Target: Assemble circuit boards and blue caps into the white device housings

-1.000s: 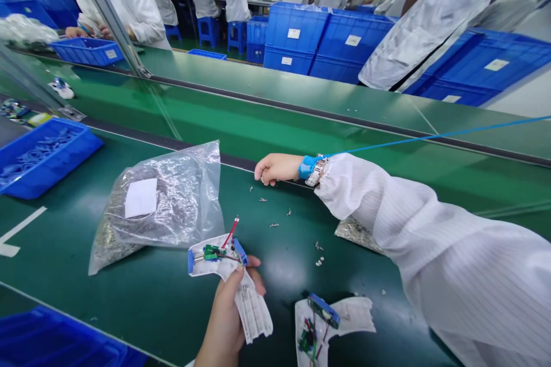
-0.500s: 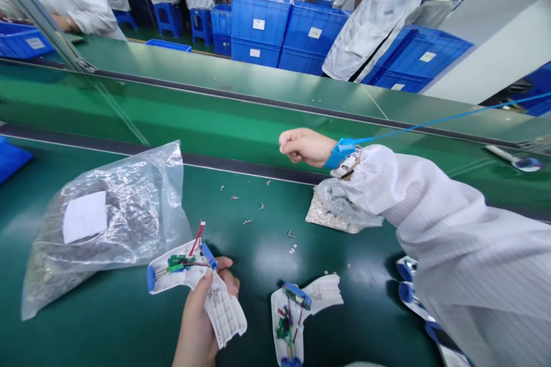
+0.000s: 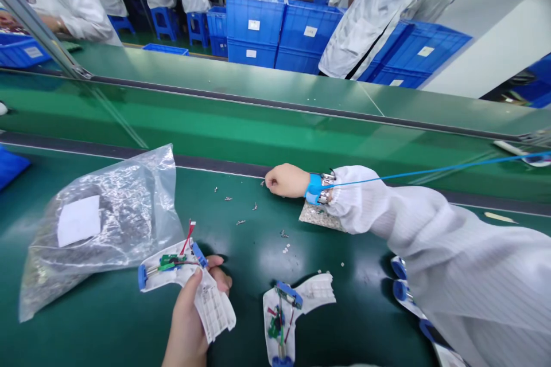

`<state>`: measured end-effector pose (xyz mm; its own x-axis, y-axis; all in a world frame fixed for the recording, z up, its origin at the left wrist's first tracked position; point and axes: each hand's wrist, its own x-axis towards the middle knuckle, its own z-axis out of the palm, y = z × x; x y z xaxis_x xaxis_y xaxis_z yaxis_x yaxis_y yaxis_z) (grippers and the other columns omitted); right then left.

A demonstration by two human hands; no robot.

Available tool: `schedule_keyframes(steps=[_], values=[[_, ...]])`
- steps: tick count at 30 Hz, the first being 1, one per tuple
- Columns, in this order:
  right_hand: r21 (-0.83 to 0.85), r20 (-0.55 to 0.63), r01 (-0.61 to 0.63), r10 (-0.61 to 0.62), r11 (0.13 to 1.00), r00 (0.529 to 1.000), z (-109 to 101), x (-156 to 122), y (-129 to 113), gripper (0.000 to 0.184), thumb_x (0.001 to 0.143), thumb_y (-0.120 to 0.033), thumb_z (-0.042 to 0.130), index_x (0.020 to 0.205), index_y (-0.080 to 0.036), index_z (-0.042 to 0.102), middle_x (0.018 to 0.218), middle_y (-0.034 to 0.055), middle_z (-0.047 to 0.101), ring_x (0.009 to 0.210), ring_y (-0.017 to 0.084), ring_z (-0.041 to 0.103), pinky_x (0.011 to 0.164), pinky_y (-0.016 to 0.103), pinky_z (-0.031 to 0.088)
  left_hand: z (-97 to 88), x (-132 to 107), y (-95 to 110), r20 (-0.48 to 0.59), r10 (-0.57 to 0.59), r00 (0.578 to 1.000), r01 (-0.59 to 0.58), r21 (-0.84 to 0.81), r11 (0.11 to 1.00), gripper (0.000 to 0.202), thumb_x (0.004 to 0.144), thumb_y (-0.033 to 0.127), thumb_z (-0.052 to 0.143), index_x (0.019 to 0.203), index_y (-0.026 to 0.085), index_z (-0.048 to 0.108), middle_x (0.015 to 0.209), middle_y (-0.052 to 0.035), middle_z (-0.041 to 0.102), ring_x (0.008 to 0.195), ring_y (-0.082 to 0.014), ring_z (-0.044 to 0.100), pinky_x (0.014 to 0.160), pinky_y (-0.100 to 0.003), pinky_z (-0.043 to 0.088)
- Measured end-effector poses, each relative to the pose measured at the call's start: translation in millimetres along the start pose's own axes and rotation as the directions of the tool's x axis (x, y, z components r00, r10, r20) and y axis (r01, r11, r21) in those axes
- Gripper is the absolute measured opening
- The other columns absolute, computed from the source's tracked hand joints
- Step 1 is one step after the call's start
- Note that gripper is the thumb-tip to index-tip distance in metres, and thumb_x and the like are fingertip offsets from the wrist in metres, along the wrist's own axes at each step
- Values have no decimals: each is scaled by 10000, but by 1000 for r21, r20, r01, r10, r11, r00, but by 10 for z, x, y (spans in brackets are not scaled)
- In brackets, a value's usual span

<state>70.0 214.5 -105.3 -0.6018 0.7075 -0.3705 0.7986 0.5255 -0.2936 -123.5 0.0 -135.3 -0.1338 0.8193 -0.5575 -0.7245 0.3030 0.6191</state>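
Observation:
My left hand (image 3: 189, 315) grips the handle part of a white gun-shaped housing half (image 3: 215, 309), thumb on top. Its inside faces up, showing a green circuit board, blue end pieces and a red wire with a white plug standing up. My right hand (image 3: 287, 180), with a blue strap at the wrist, is curled closed at the far edge of the green table. A tiny metal part (image 3: 262, 183) lies at its fingertips, which are partly hidden. A second, similar housing half (image 3: 316, 292) rests on the table between my arms.
A large clear bag of small parts (image 3: 129, 223) lies left. Loose small metal pieces (image 3: 255, 206) are scattered mid-table. A smaller bag (image 3: 318, 215) sits under my right wrist. Blue-and-white housings (image 3: 400, 289) lie right. Behind runs a green belt (image 3: 215, 126); a blue cord (image 3: 430, 169) crosses right.
My right hand has come down and slightly left, from above the belt's edge to the small metal parts on the table. My left hand still holds the housing half.

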Motion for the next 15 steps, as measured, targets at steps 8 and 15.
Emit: schedule_keyframes(steps=[8,15], values=[[-114,-35,273,-278,955,960,-135,547,-591,267,806,-119,535,1057,-141,624,1042,82,634,973,206,575,846,320,430,-60,47,10,67,-13,998,13,2,1000,298,682,407,640,797,137,694,477,-25,571,472,-139,475,588,-293,430],[-198,130,368,-348,908,928,-13,922,-886,255,884,-299,524,1067,-128,571,1079,74,586,959,179,578,828,387,487,-55,38,-28,40,-20,999,20,-23,1000,281,691,387,635,792,131,691,464,-30,563,470,-146,473,566,-291,419]])
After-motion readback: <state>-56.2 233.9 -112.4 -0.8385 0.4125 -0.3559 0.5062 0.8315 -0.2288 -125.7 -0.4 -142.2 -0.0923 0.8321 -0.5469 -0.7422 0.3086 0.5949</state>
